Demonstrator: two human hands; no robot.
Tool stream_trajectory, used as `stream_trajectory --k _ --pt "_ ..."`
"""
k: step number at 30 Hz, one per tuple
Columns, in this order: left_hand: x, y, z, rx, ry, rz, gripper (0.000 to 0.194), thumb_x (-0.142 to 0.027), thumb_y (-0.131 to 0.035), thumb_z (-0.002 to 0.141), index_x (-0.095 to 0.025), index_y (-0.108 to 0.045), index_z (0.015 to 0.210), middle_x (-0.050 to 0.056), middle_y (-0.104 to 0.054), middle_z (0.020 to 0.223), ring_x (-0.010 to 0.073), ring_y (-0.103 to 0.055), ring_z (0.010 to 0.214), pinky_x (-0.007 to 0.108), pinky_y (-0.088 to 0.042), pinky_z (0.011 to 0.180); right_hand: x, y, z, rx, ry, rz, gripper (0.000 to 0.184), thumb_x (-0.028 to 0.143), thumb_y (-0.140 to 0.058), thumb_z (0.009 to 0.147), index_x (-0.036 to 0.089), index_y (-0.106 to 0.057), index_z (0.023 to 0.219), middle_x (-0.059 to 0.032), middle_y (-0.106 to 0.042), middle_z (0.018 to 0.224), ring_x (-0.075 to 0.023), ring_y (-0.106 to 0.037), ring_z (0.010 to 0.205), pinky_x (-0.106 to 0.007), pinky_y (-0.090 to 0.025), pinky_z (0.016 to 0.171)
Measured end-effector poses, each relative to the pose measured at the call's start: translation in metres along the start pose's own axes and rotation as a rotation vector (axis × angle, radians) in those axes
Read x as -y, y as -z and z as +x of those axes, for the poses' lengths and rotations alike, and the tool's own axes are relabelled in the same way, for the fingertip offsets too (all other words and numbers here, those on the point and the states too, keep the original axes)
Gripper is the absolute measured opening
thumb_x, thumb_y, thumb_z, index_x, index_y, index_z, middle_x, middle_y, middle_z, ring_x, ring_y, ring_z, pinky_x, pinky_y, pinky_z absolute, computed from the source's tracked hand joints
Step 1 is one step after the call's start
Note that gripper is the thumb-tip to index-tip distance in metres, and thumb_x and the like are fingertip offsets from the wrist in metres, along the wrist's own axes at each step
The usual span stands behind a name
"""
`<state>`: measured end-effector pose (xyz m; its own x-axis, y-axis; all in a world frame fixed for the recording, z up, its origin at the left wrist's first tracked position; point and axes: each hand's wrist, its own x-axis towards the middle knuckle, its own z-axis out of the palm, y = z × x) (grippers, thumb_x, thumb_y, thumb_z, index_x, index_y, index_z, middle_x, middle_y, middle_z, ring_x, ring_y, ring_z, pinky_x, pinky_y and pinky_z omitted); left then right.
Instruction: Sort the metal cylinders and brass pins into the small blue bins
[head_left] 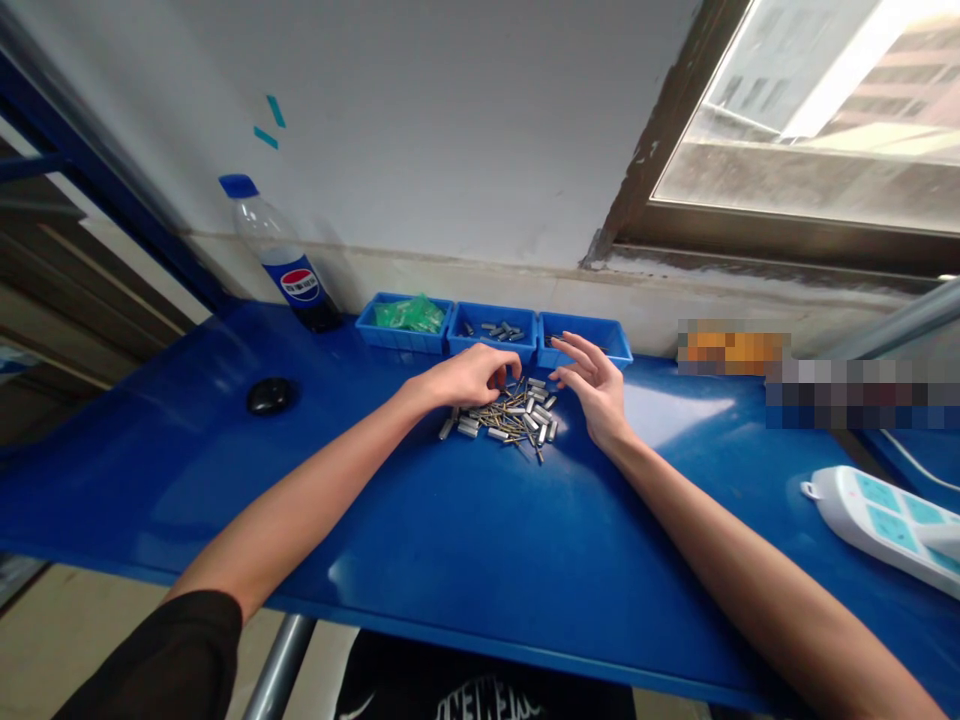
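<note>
My left hand [480, 375] is over the far left side of a loose pile of small metal parts [517, 415]. Its fingers curl down toward the parts, and whatever they may pinch is hidden. The pile mixes short silvery cylinders [497, 433] with thin brass-coloured pins [513, 408]. My right hand [596, 388] is at the pile's right edge, in front of the right blue bin [619, 343]. Its fingers are apart, and I see nothing held. The middle blue bin [459, 345] holds several silvery cylinders; thin pieces show partly in the right one.
Green plastic bags [411, 314] fill the left blue bin [382, 338]. A cola bottle [289, 265] stands by the wall, with a black computer mouse [271, 396] in front. A white power strip [885, 515] lies at the right on the blue table [450, 550]. Blurred items sit at the back right.
</note>
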<state>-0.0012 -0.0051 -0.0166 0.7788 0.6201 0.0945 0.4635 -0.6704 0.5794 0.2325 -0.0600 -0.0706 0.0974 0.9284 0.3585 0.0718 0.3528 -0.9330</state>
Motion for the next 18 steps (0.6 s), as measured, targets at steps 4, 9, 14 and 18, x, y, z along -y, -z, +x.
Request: stream_trajectory --k 4,9,14,18 --pt "-0.0012 0.0026 0.0015 -0.036 -0.016 -0.082 0.037 -0.004 -0.062 0.073 -0.015 -0.072 0.107 0.003 -0.074 0.081 0.0152 -0.068 0.072 0.024 -0.050 0.065 0.0012 -0.0002 0.0006 0.008 -0.008 -0.015 0.048 0.041 -0.073 0.086 0.029 -0.064 0.132 -0.0112 -0.072 0.136 -0.0215 -0.073 0.081 -0.042 -0.062 0.074" --pt "-0.0030 0.0030 0.0048 -0.152 -0.030 -0.191 0.033 -0.011 -0.061 0.083 -0.015 -0.076 0.111 0.006 -0.078 0.089 0.0161 -0.072 0.081 0.027 -0.056 0.075 0.0035 -0.0005 0.0008 0.035 -0.020 -0.018 0.042 0.043 -0.073 0.086 0.026 -0.067 0.124 -0.0096 -0.078 0.119 -0.0199 -0.071 0.076 -0.039 -0.060 0.073" --pt "-0.0043 0.0005 0.0078 -0.240 -0.029 -0.298 0.029 -0.014 -0.064 0.086 -0.015 -0.079 0.111 0.008 -0.080 0.098 0.0177 -0.075 0.090 0.029 -0.058 0.081 0.0046 -0.0009 0.0002 0.046 -0.038 -0.008 0.037 0.042 -0.074 0.085 0.025 -0.069 0.118 -0.0081 -0.080 0.110 -0.0193 -0.071 0.074 -0.037 -0.058 0.071" --pt "-0.0071 0.0001 0.0082 -0.302 -0.021 -0.457 0.021 -0.018 -0.073 0.083 -0.012 -0.079 0.102 0.010 -0.079 0.094 0.0179 -0.075 0.087 0.031 -0.061 0.082 0.0046 -0.0014 0.0006 0.060 -0.062 0.018 0.036 0.039 -0.076 0.084 0.025 -0.071 0.117 -0.0065 -0.081 0.104 -0.0183 -0.070 0.072 -0.037 -0.058 0.072"
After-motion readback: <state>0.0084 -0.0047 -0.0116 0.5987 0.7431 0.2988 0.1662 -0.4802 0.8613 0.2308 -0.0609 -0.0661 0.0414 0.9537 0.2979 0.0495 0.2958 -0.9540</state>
